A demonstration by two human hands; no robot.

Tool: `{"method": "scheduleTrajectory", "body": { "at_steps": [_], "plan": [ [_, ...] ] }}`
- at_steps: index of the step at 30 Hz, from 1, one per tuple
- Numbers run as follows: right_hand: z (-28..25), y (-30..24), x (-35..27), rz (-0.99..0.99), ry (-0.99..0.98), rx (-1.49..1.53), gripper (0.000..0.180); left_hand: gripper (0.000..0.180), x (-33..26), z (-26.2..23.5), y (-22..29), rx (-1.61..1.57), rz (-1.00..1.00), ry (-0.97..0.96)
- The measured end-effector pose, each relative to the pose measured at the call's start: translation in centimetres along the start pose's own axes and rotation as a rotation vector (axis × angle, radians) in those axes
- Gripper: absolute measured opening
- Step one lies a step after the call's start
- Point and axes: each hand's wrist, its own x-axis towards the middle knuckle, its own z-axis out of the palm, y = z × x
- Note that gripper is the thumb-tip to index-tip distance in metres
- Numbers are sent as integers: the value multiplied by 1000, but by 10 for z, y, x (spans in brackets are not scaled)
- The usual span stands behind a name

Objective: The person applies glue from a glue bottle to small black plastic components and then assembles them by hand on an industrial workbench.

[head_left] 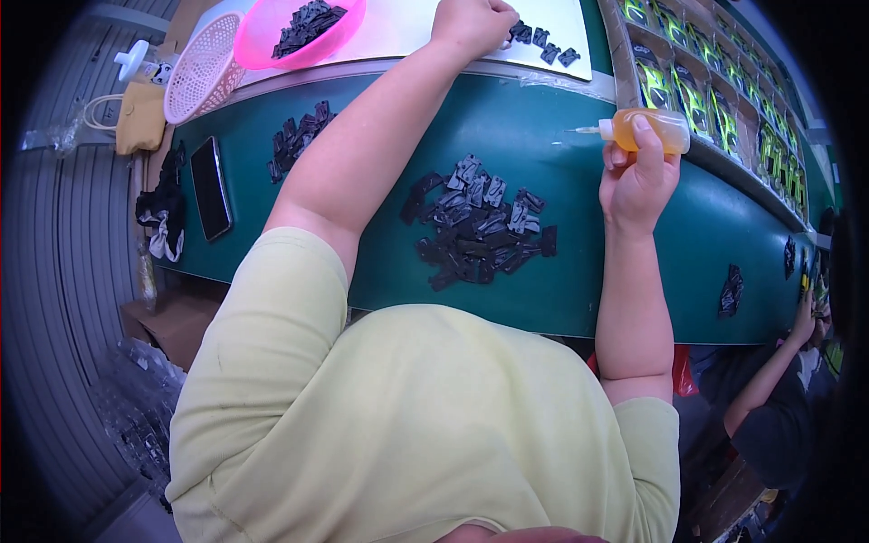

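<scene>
My right hand (637,188) is wrapped round a small squeeze bottle (671,132) of amber liquid, held on its side above the green table. The bottle's white cap and thin needle tip point left. Farther off, my left hand (469,31) reaches over a white board (407,34) with its fingers pinched together. Whatever they hold, if anything, is hidden. Beside those fingertips several small black plastic pieces (550,54) lie in a row along the board. A loose heap of similar black pieces (484,226) is on the table between my arms.
A pink bowl (354,36) of black pieces and a pink basket (195,77) stand at far left. Nearer are another black heap (294,140) and a phone (211,190). A partitioned cardboard box (625,68) holds black-and-lime items at right. Another person's arm (765,376) shows at far right.
</scene>
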Motion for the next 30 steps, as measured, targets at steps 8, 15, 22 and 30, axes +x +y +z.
{"method": "scheduleTrajectory", "body": {
  "at_steps": [8, 15, 22, 30],
  "plan": [
    [-4, 1, 6, -34, 18, 39, 15, 27, -101, -4, 20, 200, 226, -572],
    [-2, 3, 0, -23, 8, 19, 15, 21, -138, 10, 25, 400, 315, -651],
    [0, 6, -8, -64, -81, -32, 16, 20, -130, -3, 0, -359, -214, -486],
    [3, 22, -16, -173, -248, -366, 26, 22, -124, -6, -2, -490, -315, -504]
  ]
}}
